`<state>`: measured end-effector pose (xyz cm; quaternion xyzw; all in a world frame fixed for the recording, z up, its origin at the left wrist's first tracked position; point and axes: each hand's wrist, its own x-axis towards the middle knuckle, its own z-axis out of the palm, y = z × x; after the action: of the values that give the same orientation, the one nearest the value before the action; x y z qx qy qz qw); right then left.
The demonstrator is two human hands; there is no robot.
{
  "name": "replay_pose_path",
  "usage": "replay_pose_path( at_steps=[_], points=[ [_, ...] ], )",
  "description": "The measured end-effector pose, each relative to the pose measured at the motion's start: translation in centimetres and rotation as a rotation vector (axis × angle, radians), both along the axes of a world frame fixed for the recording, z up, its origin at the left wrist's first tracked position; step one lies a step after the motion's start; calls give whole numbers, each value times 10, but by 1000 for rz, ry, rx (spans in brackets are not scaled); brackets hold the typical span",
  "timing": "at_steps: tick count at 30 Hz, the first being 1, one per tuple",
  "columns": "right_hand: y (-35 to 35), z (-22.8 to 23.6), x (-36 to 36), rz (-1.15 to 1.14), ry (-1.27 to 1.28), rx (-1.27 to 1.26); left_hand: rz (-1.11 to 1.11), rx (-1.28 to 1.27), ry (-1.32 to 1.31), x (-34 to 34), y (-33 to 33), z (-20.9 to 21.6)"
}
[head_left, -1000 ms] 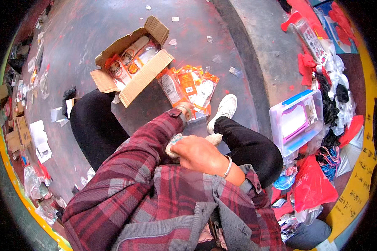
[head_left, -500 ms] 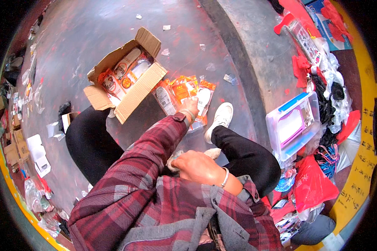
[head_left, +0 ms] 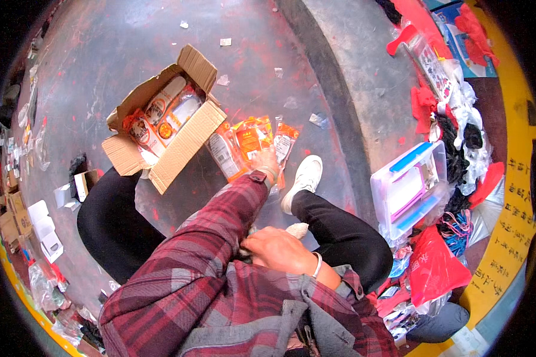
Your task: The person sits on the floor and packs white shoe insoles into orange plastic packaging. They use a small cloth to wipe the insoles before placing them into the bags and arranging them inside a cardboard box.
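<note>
My left hand (head_left: pixel 264 159) reaches out over the floor. Its fingers lie stretched across the lower part of an orange printed packet (head_left: pixel 254 138). On one side of it is a clear-and-orange packet (head_left: pixel 223 156) with a pale label; on the other is another orange packet (head_left: pixel 284 140). My right hand (head_left: pixel 280 247) is closed, with its fingers curled, low in front of my body. A pale fuzzy thing (head_left: pixel 298 230) pokes out beside it, mostly hidden. An open cardboard box (head_left: pixel 184 146) filled with orange-and-white packets (head_left: pixel 161 113) stands left of my left hand.
A clear plastic case with blue latches (head_left: pixel 380 199) stands at my right, before a red plastic bag (head_left: pixel 438 268) and piled bags. My white shoe (head_left: pixel 304 181) is right of the packets. Small white boxes (head_left: pixel 46 229) and scraps lie left.
The white oval face beside my left hand no longer shows; an orange packet with a pale label lies there. My left hand is now over the middle packet. The right hand stays low.
</note>
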<state>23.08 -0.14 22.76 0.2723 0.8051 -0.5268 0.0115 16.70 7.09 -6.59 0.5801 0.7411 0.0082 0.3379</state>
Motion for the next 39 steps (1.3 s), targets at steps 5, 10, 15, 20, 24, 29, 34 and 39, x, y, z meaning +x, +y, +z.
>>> replay_pose_path(
  at_steps=[5,10,15,20,24,29,34,39],
  points=[
    [-7,5,-2,12,10,14,90,75,-276,-10,-8,-9],
    [-16,15,-10,57,35,47,256,-61,-758,-37,-2,-18],
    [-21,34,-18,45,13,37,362,-304,-1661,-103,-8,88],
    [-20,47,-24,10,166,-45,453,-259,-1880,-135,-32,220],
    [-2,74,-16,-44,352,-423,452,-204,-2029,-155,-56,265],
    [27,115,1,-784,987,-513,389,-285,-2121,-170,-88,328],
    [68,131,-38,-855,1040,-352,384,-293,-2244,-170,-104,334],
    [78,84,-82,-547,504,304,495,-170,-2133,-162,-95,338]
  ],
)
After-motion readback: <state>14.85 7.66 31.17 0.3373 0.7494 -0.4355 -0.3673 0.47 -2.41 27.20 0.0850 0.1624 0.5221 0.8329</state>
